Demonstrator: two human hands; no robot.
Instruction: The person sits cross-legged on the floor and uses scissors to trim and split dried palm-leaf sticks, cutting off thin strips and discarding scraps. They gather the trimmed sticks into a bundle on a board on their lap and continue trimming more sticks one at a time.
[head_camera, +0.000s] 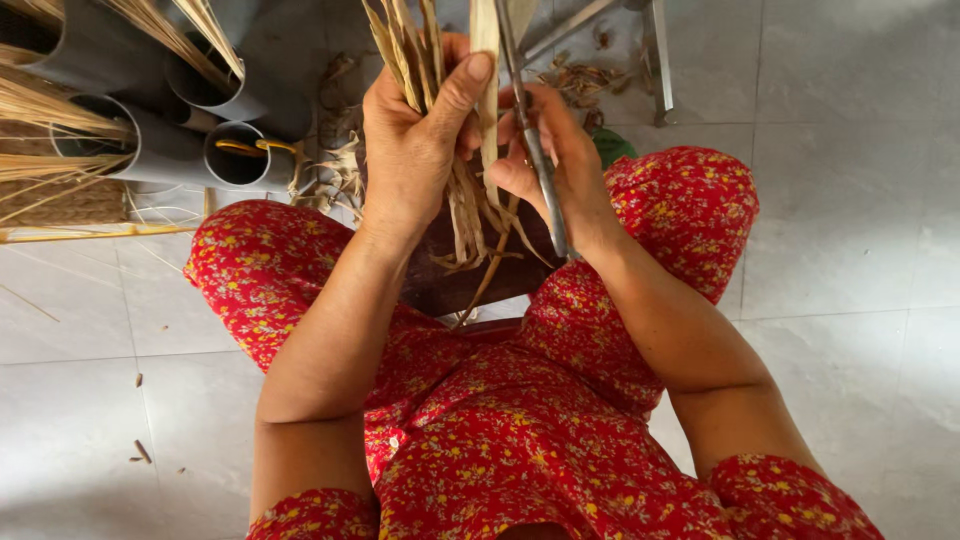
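Fibre bundle: dried tan leaf strips (470, 205), flat, papery and frayed, rising past the top edge of the view and hanging in loose curled ends over the lap.
Position: strips sit between both hands, above the knees, in front of a dark brown wooden block (450, 270).
Left hand: left hand (410, 150) is wrapped around the upper part of the bundle, fingers closed, thumb pressed flat against one wide pale strip.
Right hand: right hand (555, 160) is curled shut around a thin grey metal tool (535, 150), long and straight, its lower end pointing down past the wrist; fingertips also touch the strips.
Tool surface: dull, smooth metal, narrow like a rod or blade; which one I cannot tell.
Clothing: red fabric with small yellow flower print (500, 430), covering lap and knees.
Tubes: grey plastic pipes (190, 150), round and open-mouthed, lying at upper left, with straw-coloured stalks (50, 110) poking out.
Mat: woven straw piece (60, 205) beneath the pipes, coarse weave.
Floor: pale grey tiles (850, 250), smooth, with scattered dry scraps (585, 85) near a metal frame leg (660, 60).
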